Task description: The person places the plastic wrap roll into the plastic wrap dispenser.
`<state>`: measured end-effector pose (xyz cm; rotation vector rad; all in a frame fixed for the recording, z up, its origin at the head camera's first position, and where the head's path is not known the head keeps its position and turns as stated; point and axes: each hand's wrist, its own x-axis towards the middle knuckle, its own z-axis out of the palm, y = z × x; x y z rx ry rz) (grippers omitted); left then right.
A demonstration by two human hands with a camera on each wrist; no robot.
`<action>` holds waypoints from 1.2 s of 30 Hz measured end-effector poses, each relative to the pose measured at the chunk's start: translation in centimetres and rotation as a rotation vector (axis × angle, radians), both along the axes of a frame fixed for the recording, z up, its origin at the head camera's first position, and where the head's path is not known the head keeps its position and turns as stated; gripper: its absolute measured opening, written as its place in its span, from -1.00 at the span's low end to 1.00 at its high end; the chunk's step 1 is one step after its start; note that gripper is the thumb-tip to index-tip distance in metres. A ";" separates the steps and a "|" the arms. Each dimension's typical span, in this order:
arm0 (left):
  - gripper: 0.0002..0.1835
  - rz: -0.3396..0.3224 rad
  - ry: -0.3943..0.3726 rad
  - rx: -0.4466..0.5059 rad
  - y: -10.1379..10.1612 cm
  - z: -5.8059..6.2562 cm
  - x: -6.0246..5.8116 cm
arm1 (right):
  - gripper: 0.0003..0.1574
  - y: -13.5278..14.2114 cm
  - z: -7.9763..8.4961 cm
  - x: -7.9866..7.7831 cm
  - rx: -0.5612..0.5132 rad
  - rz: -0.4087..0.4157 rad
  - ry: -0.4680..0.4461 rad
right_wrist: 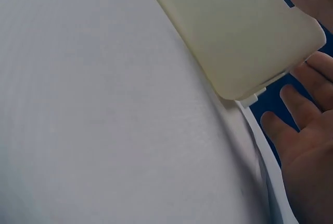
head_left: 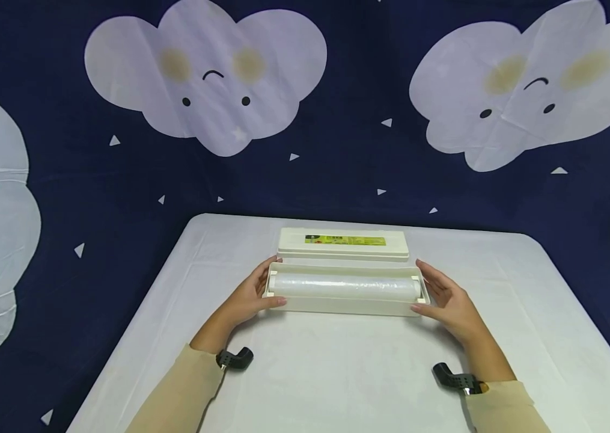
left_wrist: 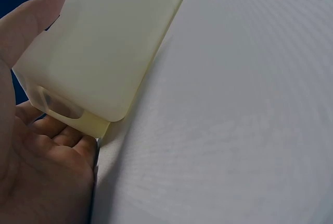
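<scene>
An off-white plastic cling film box [head_left: 342,305] lies lengthwise between my hands with its top off, showing a clear-white roll of cling film [head_left: 345,287] inside. At the left end, my left hand [head_left: 250,297] holds the box, thumb on the front wall and fingers round the end. My right hand [head_left: 449,302] holds the opposite end, thumb on the front and fingers spread at the side. Just behind sits the off-white lid [head_left: 289,242] with a yellow-green label [head_left: 345,240]. In the left wrist view, a rounded opening shows in the box's end wall [left_wrist: 60,104].
The white-covered table [head_left: 332,373] has its back edge a little beyond the lid. A dark blue cloth with cloud shapes [head_left: 207,66] hangs behind it. Black wrist devices [head_left: 237,359] are strapped at both sleeve cuffs.
</scene>
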<state>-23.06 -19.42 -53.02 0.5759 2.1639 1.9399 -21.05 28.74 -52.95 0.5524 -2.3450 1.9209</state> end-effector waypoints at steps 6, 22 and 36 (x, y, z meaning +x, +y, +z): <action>0.16 -0.002 -0.004 0.007 -0.1 -0.1 0.0 | 0.30 -0.6 0.1 -0.4 -0.007 0.010 -0.028; 0.17 0.002 -0.013 -0.004 -0.2 -0.2 -0.1 | 0.30 -1.0 0.2 -0.4 -0.013 0.038 -0.040; 0.17 0.021 -0.014 -0.034 -0.1 -0.1 -0.1 | 0.29 -0.9 -0.2 -0.6 -0.038 0.050 -0.038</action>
